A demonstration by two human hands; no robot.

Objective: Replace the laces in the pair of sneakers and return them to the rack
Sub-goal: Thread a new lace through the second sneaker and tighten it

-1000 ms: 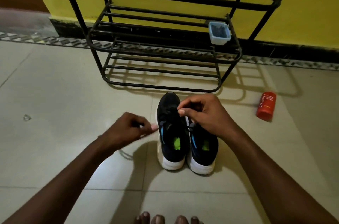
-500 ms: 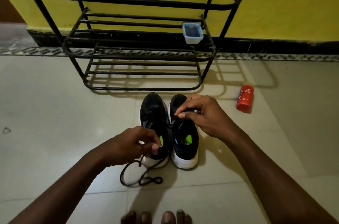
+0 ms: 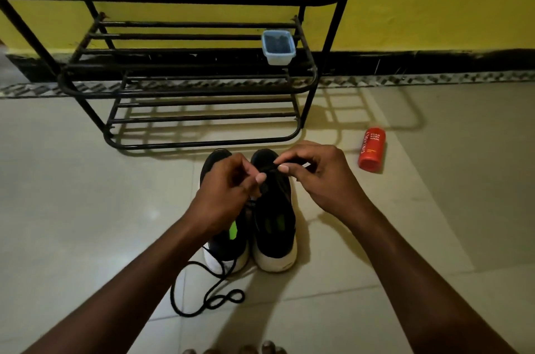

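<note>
The pair of sneakers stands on the tiled floor (image 3: 86, 209) just in front of the rack, toes toward it and white heels toward the person, the two shoes side by side and touching. The left sneaker (image 3: 224, 243) is partly covered by the left forearm and shows a bright green patch inside. The right sneaker (image 3: 275, 226) is dark on top, with its lacing bunched up near the toe end. A black lace (image 3: 172, 291) trails from the left sneaker's heel onto the floor, where it lies in a loose loop with a small figure-eight twist. Both hands meet over the front of the right sneaker. The left hand (image 3: 228, 188) has its fingers curled, its grip pinching the dark lace between thumb and forefinger. The right hand (image 3: 315, 177) does the same a little farther forward, its grip pressed together on the lace just above the toe. The black metal rack (image 3: 185, 90) stands against a yellow wall (image 3: 434, 0), with a small clear box (image 3: 278, 48) with a blue rim sitting at the right end of its middle shelf. An orange bottle (image 3: 372, 149) lies on the floor to the right of the shoes, well apart from them. Bare toes (image 3: 240, 349) show at the bottom edge.
</note>
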